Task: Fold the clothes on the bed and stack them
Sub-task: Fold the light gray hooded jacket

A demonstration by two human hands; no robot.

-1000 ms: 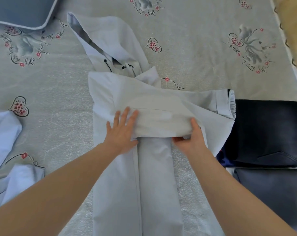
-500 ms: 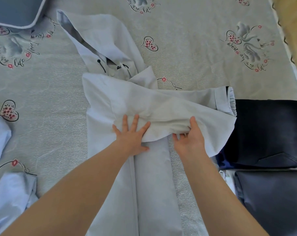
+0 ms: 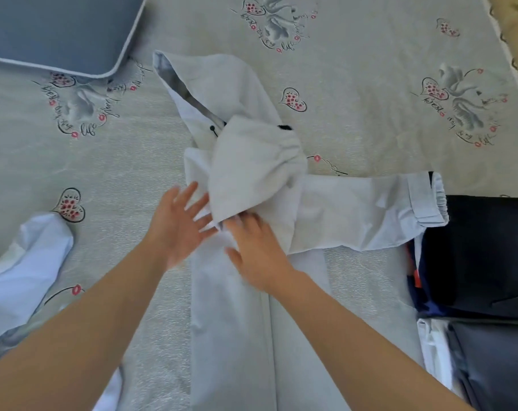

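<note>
A: Logging the head view. I see a pale grey hooded jacket (image 3: 251,292) lying lengthwise on the bed (image 3: 370,84), hood (image 3: 222,84) pointing away from the wearer, body folded into a narrow strip running toward the bottom edge.

B: Sleeves?

A: One sleeve (image 3: 370,215) lies crosswise to the right, its elastic cuff (image 3: 429,200) touching the dark folded garment (image 3: 483,250). The other sleeve (image 3: 251,173) is bunched over the chest, its gathered cuff up near the hood's black drawcord toggle.

B: Hands?

A: The left hand (image 3: 177,229) is flat, fingers straight and spread apart, resting on the jacket just left of the bunched sleeve. It holds nothing. The right hand (image 3: 257,253) sits at the lower edge of that bunched sleeve; its fingertips are blurred and tucked into the cloth, so I cannot tell whether they pinch it or only press.

B: Anything else on the bed?

A: A light blue garment (image 3: 23,268) crumpled at the left edge, a blue pillow (image 3: 59,31) top left, and another dark folded piece (image 3: 495,366) lower right, below the first.
</note>
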